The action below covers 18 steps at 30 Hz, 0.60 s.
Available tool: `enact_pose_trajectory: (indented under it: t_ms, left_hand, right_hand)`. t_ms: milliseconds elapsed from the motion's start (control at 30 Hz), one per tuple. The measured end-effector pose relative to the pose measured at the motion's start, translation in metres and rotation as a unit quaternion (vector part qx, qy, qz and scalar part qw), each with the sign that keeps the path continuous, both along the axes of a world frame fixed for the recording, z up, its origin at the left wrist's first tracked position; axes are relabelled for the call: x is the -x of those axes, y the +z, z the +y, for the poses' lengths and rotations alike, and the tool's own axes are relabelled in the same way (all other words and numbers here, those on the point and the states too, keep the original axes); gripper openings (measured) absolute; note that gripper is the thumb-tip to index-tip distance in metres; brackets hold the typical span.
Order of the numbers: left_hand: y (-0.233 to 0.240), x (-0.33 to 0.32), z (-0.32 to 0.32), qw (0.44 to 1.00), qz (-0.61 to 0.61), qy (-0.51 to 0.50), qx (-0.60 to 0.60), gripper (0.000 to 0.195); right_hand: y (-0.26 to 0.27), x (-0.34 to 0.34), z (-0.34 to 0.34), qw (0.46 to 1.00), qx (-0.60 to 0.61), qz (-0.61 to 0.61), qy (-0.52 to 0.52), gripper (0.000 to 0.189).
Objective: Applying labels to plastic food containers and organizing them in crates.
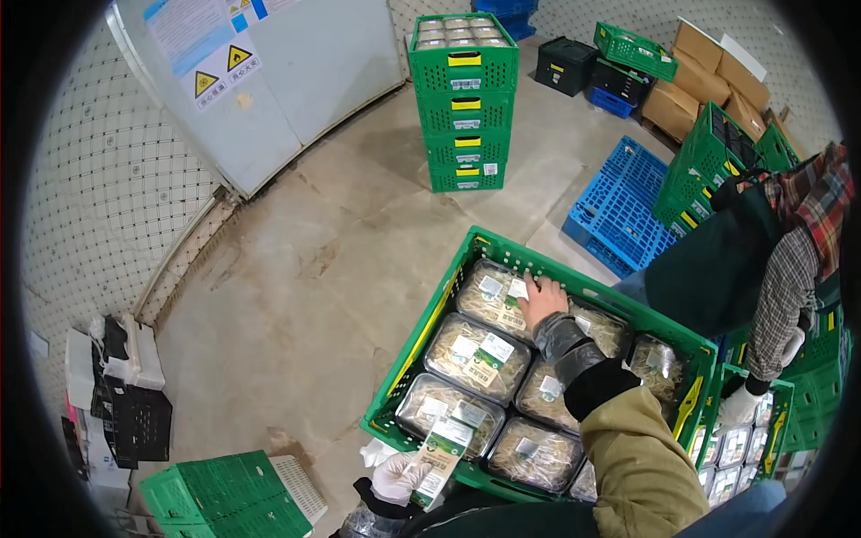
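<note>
My left hand (397, 479), in a white glove, grips a stack of green-and-white paper labels (444, 452) at the near edge of a green plastic crate (420, 346). Inside the crate sit several clear plastic packs of what look like pale sprouts. My bare right hand (543, 299) rests, fingers spread, at the right side of the far-left pack (481, 296), touching its paper label (514, 306). Similar labels lie across the middle-left pack (464, 353) and the near-left pack (420, 407); the near-middle pack (538, 460) shows only a small sticker.
A co-worker (794, 269) stands at the right, gloved hands at another filled green crate (723, 373). Stacked green crates (467, 111) stand ahead, with a blue pallet (625, 202) right of them. Folded green crates (222, 494) and black crates (138, 417) lie left.
</note>
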State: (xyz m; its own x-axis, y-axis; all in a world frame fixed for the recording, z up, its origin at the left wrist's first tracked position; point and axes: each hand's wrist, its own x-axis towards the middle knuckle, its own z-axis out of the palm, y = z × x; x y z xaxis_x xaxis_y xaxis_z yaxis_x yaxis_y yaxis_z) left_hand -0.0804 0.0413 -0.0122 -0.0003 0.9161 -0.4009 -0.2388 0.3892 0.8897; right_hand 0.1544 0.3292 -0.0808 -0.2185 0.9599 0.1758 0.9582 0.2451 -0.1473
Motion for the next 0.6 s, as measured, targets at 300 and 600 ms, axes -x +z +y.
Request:
enact_pose_trajectory:
  t_ms: [300,600]
  left_hand:
    - [0.036,-0.023,0.026,0.940,0.146,-0.309,-0.020,0.022]
    - [0.012,-0.119,0.028,0.992,-0.076,-0.098,0.000,0.004]
  right_hand:
    - [0.101,-0.014,-0.187,0.717,0.446,0.499,0.197,0.012]
    - [0.110,-0.084,-0.182,0.887,0.252,0.382,0.063,0.015]
